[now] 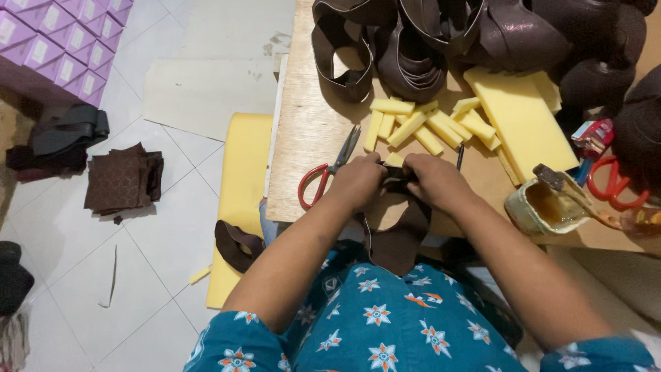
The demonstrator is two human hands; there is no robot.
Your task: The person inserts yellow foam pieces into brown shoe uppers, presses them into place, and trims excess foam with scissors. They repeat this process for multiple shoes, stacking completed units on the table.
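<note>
A dark brown leather upper piece (397, 234) hangs from the near edge of the plywood board (310, 131) down over my lap. My left hand (358, 180) pinches its top edge on the left. My right hand (435, 180) grips the same top edge on the right, fingers curled over it. A small yellow foam strip (394, 159) lies just beyond my knuckles. Red-handled scissors (323, 176) rest directly left of my left hand, blades pointing away from me.
Several cut foam strips (427, 124) and a foam slab (523, 120) lie mid-board. Brown sandal uppers (413, 48) pile at the far edge. A glue tin with brush (544, 203) and second red scissors (616, 182) sit right. Foam sheet (237, 200), brown fabric squares (124, 179), purple boxes (62, 41) on floor.
</note>
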